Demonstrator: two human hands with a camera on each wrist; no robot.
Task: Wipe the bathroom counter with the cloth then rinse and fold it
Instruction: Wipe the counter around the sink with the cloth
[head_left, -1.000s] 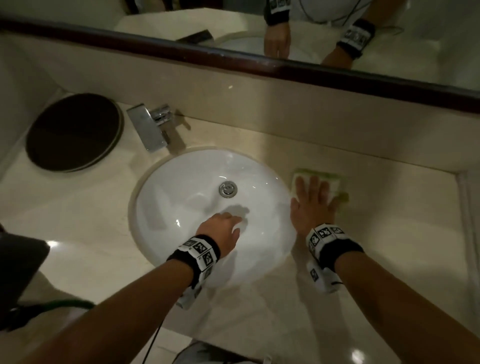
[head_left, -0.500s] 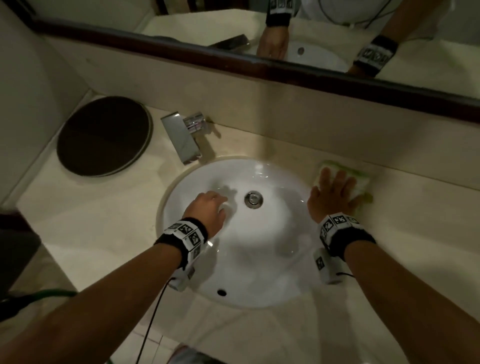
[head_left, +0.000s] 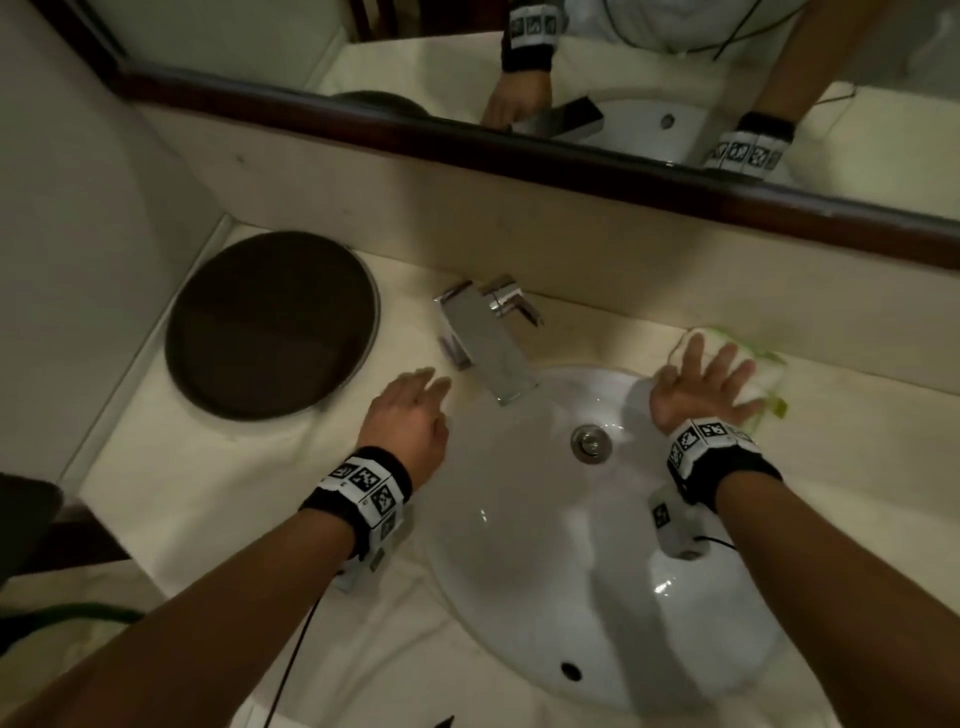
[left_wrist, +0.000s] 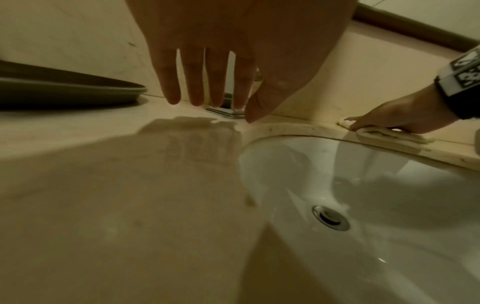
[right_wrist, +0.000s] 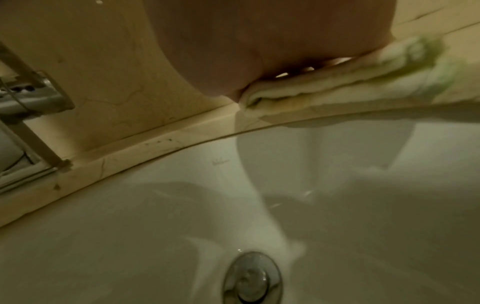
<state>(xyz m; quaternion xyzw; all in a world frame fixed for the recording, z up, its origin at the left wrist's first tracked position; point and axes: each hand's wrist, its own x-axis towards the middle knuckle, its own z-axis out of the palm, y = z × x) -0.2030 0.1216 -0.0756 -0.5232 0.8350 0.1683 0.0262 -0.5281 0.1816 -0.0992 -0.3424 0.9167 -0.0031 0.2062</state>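
Observation:
A folded white cloth with green trim (head_left: 756, 382) (right_wrist: 350, 86) (left_wrist: 384, 134) lies on the beige counter (head_left: 208, 493) behind the sink's right rim, close to the back wall. My right hand (head_left: 701, 379) presses flat on it with fingers spread. My left hand (head_left: 410, 410) (left_wrist: 213, 82) hovers just over the counter left of the chrome faucet (head_left: 488, 338), fingers straight and slightly apart, holding nothing.
The white oval sink (head_left: 597, 545) with a metal drain (head_left: 590, 441) (right_wrist: 253, 277) fills the middle. A dark round tray (head_left: 270, 322) sits at the back left. A mirror with a dark frame (head_left: 571, 166) runs above the backsplash. The counter's left end meets a wall.
My left hand has left the sink basin and moved up-left to the counter beside the faucet. My right hand has slid the cloth along the back of the counter toward the sink rim.

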